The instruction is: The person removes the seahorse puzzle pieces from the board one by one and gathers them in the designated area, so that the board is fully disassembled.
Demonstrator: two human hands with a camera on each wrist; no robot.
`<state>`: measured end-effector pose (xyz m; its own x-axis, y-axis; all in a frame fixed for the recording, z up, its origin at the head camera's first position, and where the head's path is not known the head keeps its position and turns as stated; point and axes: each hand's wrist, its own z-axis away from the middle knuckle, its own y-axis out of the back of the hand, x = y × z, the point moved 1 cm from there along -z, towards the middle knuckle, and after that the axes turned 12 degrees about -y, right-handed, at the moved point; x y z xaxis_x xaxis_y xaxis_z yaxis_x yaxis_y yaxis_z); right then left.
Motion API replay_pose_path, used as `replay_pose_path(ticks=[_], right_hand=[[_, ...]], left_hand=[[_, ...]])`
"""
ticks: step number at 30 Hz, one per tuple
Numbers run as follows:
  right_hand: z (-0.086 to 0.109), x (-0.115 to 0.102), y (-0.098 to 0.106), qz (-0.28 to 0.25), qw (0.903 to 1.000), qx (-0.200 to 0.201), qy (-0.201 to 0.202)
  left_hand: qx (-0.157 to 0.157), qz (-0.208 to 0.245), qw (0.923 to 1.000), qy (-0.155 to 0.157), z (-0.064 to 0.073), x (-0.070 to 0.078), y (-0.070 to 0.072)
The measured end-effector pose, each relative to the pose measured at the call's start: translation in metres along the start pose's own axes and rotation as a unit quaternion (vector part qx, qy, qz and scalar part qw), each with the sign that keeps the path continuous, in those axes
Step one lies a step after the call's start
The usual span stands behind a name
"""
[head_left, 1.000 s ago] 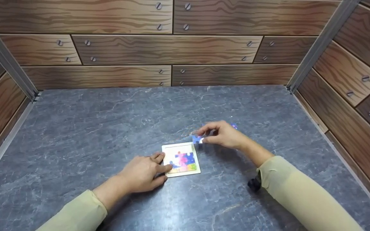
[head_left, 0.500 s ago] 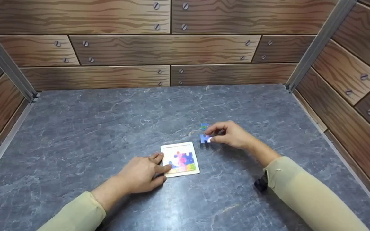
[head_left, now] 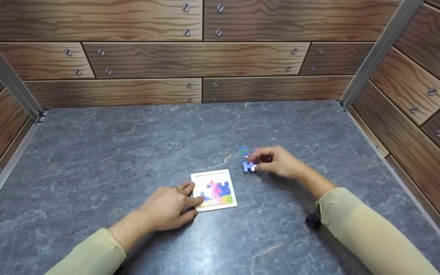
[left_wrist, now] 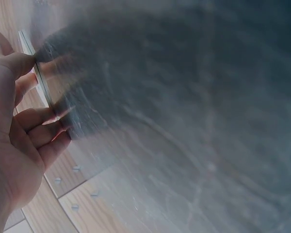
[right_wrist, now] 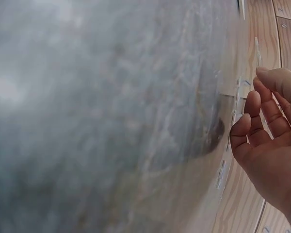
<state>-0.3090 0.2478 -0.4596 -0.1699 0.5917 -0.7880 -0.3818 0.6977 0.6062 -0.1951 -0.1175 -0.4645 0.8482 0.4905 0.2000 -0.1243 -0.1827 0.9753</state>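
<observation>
A small white square puzzle tray lies flat on the table, with several joined blue, pink and yellow pieces in its lower right part. My left hand rests at the tray's left side, fingers spread; one fingertip touches its surface and the thumb lies by the lower left corner. Between the thumb and fingers of my right hand is a blue puzzle piece, pinched right of the tray's upper corner and tilted up. In the right wrist view the pinched puzzle piece shows edge-on beyond the thumb.
Behind the right fingers lie loose pieces: a blue-green puzzle piece and a pink puzzle piece partly hidden by the hand. Wood-patterned walls enclose the grey marbled table at the back and sides.
My right hand has drawn the blue piece rightward, away from the tray's upper right corner, uncovering the loose pieces behind it. My left hand stays on the tray.
</observation>
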Motion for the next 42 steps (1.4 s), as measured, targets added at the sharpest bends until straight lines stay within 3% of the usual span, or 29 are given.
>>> replay_pose_path(ticks=[8,42], right_hand=[[0.0005,0.0011,-0.0021,-0.013,0.9999,-0.001,-0.006],[-0.0057,0.004,-0.0043,0.022,0.9996,-0.015,-0.006]], left_hand=[[0.001,0.0,1.0,0.0,0.0003,-0.0003,0.0001],[-0.012,0.0,0.9999,0.006,-0.0002,-0.0001,0.0012]])
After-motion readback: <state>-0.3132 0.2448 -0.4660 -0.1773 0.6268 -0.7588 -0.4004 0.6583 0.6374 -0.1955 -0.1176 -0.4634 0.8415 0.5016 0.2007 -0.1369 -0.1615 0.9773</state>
